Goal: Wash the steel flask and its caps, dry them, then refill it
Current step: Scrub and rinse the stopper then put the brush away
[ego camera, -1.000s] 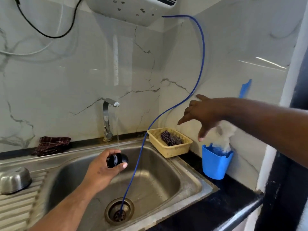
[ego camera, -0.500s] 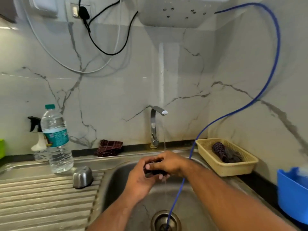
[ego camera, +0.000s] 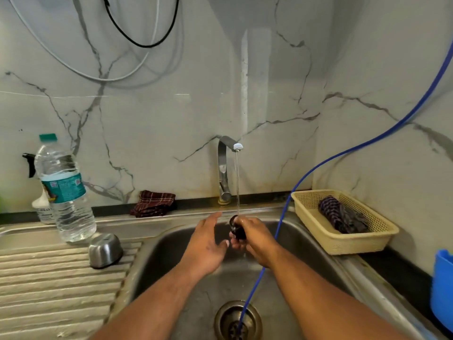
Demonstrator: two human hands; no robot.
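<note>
The small black round cap [ego camera: 236, 227] now sits in the right hand [ego camera: 257, 239]; the left hand [ego camera: 206, 246] lets go, fingers straight, just left of that grip

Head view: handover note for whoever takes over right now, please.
Right hand grips the small black round cap under the thin stream from the steel tap, over the steel sink. Left hand open beside it, holding nothing.
Dome-shaped steel cap lies mouth-down on the ribbed draining board. Flask itself not in view.
Done: nothing confirmed clean. Left: finish rinsing, wash the rest, dry (maroon checked cloth behind sink), refill.
</note>
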